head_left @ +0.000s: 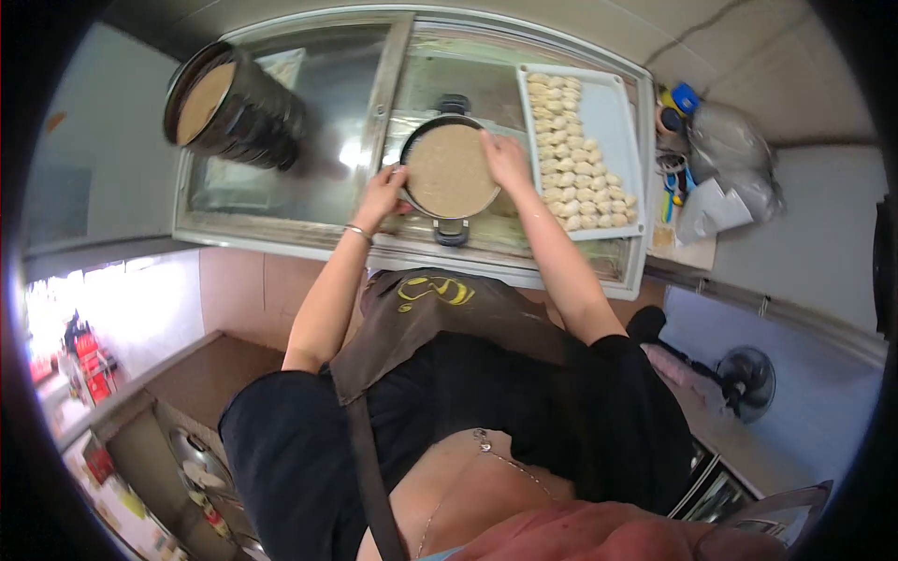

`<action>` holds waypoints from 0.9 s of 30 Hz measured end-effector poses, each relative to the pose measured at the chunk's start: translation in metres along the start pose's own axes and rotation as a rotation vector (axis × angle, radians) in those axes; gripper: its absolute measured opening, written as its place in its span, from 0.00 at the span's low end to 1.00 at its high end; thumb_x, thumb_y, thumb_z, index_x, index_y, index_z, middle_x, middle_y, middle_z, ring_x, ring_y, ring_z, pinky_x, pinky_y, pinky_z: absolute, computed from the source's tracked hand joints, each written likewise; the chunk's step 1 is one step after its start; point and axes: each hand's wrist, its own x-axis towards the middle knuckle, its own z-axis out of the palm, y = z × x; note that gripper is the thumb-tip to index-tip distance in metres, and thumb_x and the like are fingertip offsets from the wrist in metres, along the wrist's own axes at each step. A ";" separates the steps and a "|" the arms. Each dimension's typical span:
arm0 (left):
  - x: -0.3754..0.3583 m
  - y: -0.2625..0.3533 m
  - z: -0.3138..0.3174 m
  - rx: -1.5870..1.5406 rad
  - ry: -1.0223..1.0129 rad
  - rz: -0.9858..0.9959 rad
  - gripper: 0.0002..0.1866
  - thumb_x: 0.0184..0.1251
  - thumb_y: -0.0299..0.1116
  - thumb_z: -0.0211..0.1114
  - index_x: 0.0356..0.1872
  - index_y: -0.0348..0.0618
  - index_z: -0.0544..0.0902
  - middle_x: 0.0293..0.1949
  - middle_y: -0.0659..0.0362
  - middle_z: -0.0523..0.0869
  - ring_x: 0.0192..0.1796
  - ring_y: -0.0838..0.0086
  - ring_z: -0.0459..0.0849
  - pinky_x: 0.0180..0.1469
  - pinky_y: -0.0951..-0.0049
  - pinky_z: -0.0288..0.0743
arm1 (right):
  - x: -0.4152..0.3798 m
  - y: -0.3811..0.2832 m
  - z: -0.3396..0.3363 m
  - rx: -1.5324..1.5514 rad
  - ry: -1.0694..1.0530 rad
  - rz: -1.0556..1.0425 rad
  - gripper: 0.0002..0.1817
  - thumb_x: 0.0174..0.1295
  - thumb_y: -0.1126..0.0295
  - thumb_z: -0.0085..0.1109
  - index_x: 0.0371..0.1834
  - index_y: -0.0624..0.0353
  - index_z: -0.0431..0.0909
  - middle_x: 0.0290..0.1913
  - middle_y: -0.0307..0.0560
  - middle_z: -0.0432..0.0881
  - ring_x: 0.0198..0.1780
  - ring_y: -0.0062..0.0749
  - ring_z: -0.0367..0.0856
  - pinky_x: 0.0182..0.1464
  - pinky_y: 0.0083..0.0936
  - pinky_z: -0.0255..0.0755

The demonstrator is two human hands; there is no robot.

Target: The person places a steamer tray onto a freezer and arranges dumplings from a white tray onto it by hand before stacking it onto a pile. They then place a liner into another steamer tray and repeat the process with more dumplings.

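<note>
Two sets of fingers [489, 145], left hand [382, 194] and right hand [507, 161], grip opposite sides of a pan [451, 120] near a tray [613, 112] of dumplings [567, 157].

A round, dark-rimmed pan [413, 138] with two black handles [454, 104], upper centre of the frame, bears a flat, tan disc [451, 171].

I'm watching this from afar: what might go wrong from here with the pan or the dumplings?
The left hand and right hand hold the pan by its sides, not its handles, so it could slip or tip.

The right forearm passes close to the tray; a sideways swing might jog it and shift the dumplings.
</note>
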 end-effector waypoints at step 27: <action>-0.030 0.012 -0.025 -0.117 0.091 0.134 0.30 0.78 0.55 0.50 0.65 0.39 0.74 0.61 0.55 0.79 0.47 0.73 0.84 0.47 0.74 0.77 | 0.036 0.139 -0.128 -0.210 0.188 0.346 0.25 0.67 0.52 0.55 0.58 0.60 0.78 0.58 0.62 0.79 0.57 0.55 0.77 0.61 0.41 0.71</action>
